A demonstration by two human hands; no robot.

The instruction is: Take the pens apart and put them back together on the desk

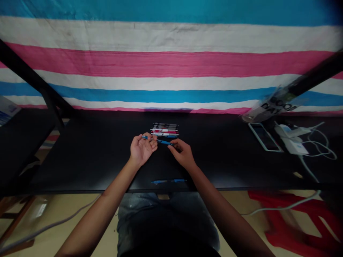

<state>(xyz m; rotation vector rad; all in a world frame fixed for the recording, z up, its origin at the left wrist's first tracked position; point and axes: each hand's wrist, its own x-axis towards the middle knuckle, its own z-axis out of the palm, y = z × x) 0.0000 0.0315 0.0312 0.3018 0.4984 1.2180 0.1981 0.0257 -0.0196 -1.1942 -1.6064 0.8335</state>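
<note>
A blue pen [164, 142] is held level between my two hands, above the black table. My left hand [142, 149] has its palm turned up and its fingers curled round the pen's left end. The right end is pinched between thumb and fingers of my right hand [183, 152]. Just beyond my hands, several pens [164, 130] lie side by side in a stack of rows, with black, red, white and blue barrels. Another blue pen [168, 181] rests near the table's front edge, between my forearms.
The black table [102, 153] meets a striped sheet [160, 64] at the back. To the right are a phone [264, 137], a power strip [292, 140] with white cables, and a clear plastic cup [264, 109]. A red stool [300, 221] stands below, right.
</note>
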